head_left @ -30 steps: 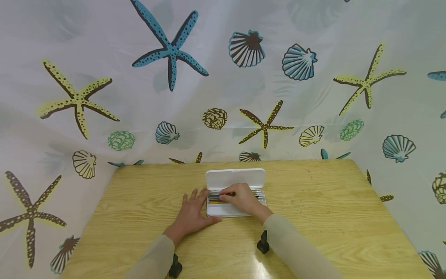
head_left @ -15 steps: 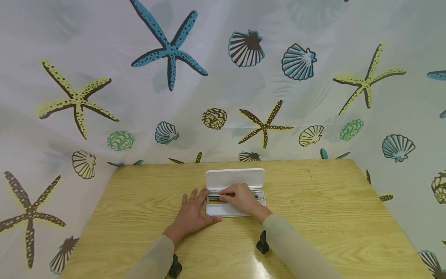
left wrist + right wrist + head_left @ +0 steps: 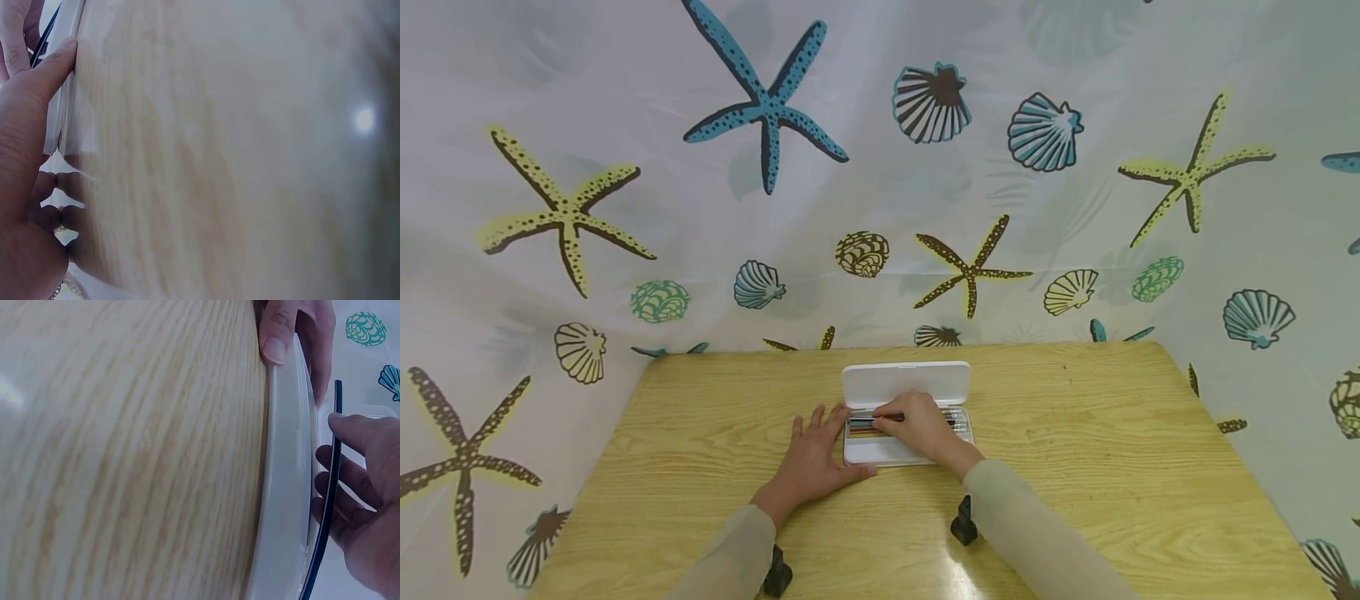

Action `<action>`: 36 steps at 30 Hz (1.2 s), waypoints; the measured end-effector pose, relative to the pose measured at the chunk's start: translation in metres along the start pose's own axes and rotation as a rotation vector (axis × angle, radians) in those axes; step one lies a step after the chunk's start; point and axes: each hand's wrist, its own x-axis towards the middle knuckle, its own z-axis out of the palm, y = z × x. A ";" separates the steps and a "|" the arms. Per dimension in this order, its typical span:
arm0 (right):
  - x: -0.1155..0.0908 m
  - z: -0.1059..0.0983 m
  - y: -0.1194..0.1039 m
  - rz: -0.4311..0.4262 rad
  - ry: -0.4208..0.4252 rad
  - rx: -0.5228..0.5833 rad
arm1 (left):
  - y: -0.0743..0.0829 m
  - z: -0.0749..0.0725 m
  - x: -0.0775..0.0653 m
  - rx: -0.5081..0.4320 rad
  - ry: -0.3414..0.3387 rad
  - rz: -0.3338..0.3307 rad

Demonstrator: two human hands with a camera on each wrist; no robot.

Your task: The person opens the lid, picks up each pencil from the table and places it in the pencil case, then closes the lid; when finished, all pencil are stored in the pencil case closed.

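A white pencil case [image 3: 880,452] lies on the table with its lid [image 3: 906,385] raised at the back. Several coloured pencils [image 3: 860,431] lie inside, partly hidden under my right hand [image 3: 922,427]. That hand pinches a dark pencil [image 3: 322,531] between thumb and fingertips over the case; in the right wrist view the pencil runs lengthwise along it. At the case's left end rests my left hand [image 3: 814,460], its fingers spread and fairly straight. Its thumb [image 3: 53,67] touches the front edge of the case.
The wooden table [image 3: 1075,467] reaches back to a white curtain [image 3: 865,183] printed with starfish and shells. Black wrist mounts [image 3: 965,523] hang below both sleeves. Pale sleeves [image 3: 1030,521] cover the forearms.
The right hand has shifted very slightly upward with the pencil still pinched. The left hand and the case stay where they were.
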 end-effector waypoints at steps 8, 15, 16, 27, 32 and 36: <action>-0.001 -0.001 -0.001 -0.021 0.014 -0.015 | -0.001 0.001 0.001 0.013 0.003 0.002; -0.006 -0.010 -0.003 -0.038 0.060 -0.045 | -0.002 0.001 0.001 0.020 -0.001 0.000; -0.007 -0.012 -0.004 -0.045 0.071 -0.045 | -0.002 0.001 0.001 0.020 -0.003 -0.001; -0.010 -0.045 -0.019 -0.198 0.217 -0.027 | -0.003 0.001 0.001 0.004 0.002 0.013; -0.008 -0.060 -0.018 -0.278 0.313 -0.052 | -0.004 0.002 0.002 -0.003 0.010 0.017; -0.005 -0.069 -0.015 -0.265 0.326 -0.107 | -0.004 0.002 0.002 -0.008 0.008 0.013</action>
